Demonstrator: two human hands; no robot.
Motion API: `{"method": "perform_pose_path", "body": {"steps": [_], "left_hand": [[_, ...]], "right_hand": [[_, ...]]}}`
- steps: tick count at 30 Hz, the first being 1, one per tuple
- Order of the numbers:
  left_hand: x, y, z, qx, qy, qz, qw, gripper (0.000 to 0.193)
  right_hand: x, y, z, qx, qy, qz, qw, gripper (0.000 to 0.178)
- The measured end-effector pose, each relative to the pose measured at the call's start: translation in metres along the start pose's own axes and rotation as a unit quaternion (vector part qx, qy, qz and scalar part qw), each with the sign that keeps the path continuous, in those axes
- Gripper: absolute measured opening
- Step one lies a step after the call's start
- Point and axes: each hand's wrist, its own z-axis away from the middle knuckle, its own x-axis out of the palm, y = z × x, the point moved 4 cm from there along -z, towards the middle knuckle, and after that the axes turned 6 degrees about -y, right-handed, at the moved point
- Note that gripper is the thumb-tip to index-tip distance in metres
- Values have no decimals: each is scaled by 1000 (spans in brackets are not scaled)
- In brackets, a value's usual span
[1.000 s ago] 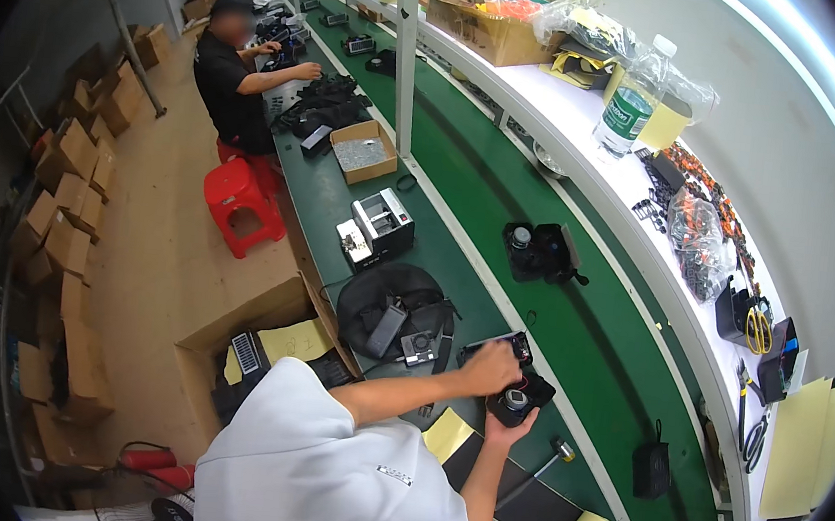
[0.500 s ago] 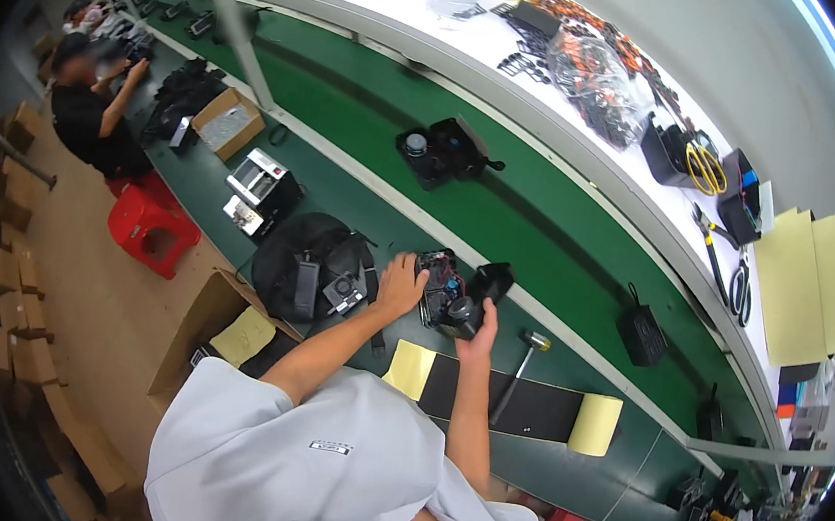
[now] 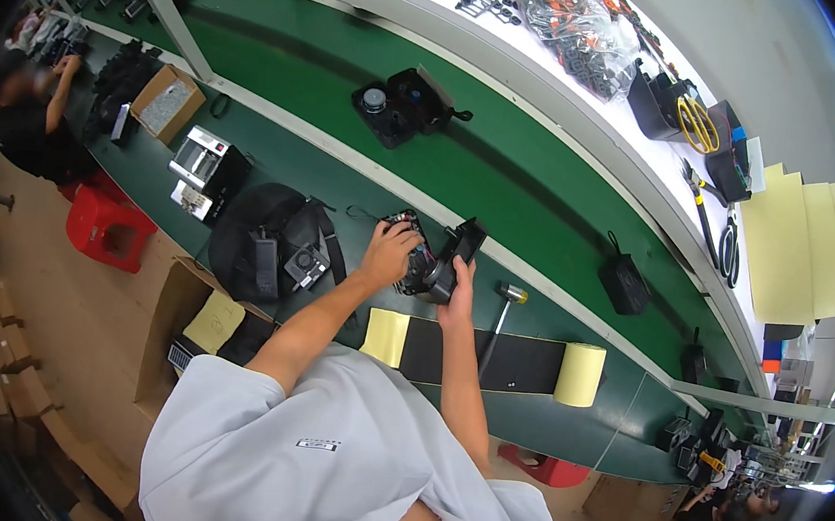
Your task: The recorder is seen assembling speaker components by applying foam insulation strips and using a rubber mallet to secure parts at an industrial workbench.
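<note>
Between my hands is an opened black device point(image 3: 427, 274) with electronic parts and wiring showing inside one half. My left hand point(image 3: 391, 253) has its fingers curled over the left half. From below and to the right, my right hand point(image 3: 458, 295) grips the right half, thumb up along its side. Fingers hide part of the inside. Left of my hands, a black bag point(image 3: 239, 233) lies on the green bench with a small grey-and-black camera-like device point(image 3: 306, 268) on it. A hammer point(image 3: 500, 319) rests just right of my right hand.
A black mat point(image 3: 474, 354) with a yellow roll point(image 3: 579, 375) lies near the bench's front edge. Beyond, the green belt point(image 3: 517, 170) carries an open black case point(image 3: 402, 108) and a black box point(image 3: 624, 282). A metal machine point(image 3: 208, 165) stands left; a person point(image 3: 34, 118) works farther off.
My left hand has gone from beside the device to curling over its left half. The two halves are closer together. The whole view has shifted, so the bench things appear farther left.
</note>
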Motion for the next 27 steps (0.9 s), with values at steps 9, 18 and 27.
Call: {"method": "perform_pose_path", "body": {"steps": [9,18,27], "left_hand": [[4,1,-2,-59,-46,-30,997,27],[-10,-1,-14,-23,-63,-68,995,21],[-20,-42,18,-241,61,134,959,34]], "right_hand": [[18,1,-15,-2,-13,152,988,78],[17,15,-34,-110,-7,382,918,77],[9,9,-46,-103,11,395,913,76]]}}
